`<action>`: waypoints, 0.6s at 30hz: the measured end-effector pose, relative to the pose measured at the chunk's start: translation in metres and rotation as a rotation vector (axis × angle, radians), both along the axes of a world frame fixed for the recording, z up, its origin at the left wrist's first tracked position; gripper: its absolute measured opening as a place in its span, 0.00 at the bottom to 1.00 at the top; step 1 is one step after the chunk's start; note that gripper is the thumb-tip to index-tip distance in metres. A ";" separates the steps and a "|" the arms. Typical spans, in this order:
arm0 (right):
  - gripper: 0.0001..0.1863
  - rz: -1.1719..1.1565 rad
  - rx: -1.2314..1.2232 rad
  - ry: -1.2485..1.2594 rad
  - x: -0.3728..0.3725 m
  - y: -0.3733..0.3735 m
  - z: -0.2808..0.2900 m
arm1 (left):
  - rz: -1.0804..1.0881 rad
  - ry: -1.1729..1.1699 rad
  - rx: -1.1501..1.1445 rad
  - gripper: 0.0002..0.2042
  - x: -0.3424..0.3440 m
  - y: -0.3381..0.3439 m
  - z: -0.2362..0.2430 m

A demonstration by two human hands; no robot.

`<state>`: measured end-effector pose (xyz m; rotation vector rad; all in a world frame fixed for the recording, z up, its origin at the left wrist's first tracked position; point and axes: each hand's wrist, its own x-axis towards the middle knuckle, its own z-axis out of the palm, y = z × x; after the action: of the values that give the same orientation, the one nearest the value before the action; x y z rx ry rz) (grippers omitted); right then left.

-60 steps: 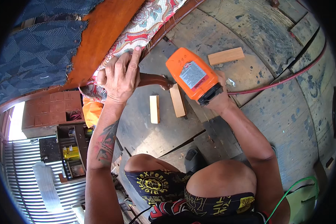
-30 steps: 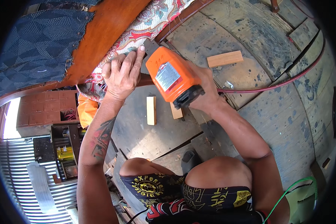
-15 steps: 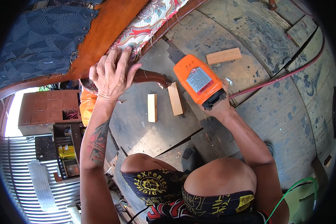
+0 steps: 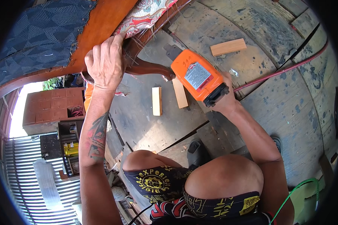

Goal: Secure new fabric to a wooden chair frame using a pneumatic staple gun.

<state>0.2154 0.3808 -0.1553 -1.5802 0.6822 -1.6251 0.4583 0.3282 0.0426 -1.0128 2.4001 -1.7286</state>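
Note:
At the upper left stands a piece of upholstered furniture with a brown wooden frame [image 4: 108,20] and a curved leg [image 4: 150,68]. Flowered red-and-white fabric [image 4: 146,17] with frayed threads lies along its rail. My left hand [image 4: 107,65] is closed over the rail beside the fabric's end; its fingertips are hidden. In my right hand [image 4: 226,100] is an orange air stapler [image 4: 199,75], its handle mostly hidden beneath the body. The stapler's dark nose [image 4: 172,51] points toward the furniture, apart from the fabric. The leg's tip appears close to the stapler's side.
Wood blocks [image 4: 157,101] lie on the stained board floor, another [image 4: 229,47] farther right. A red hose [image 4: 281,73] runs across the right side. Dark blue fabric [image 4: 45,37] covers the furniture's left part. A reddish cabinet [image 4: 50,107] stands at left. My knees are close below.
My left hand's spread thumb and fingers have drawn in and closed over the rail. The stapler now appears slightly nearer the leg. The whole view has shifted a little.

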 end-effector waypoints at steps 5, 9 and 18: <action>0.25 -0.048 0.003 0.083 0.000 0.000 0.000 | -0.043 0.110 -0.031 0.15 0.003 0.007 -0.007; 0.24 -0.091 -0.092 0.126 -0.005 0.000 -0.004 | 0.004 1.302 0.232 0.13 0.012 0.038 -0.063; 0.21 -0.091 -0.067 0.178 0.003 -0.007 0.004 | -0.234 2.635 0.776 0.25 -0.047 0.029 -0.070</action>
<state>0.2189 0.3741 -0.1510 -1.7811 0.8104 -1.5997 0.4113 0.3576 -0.0273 1.1575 -0.7507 -0.9215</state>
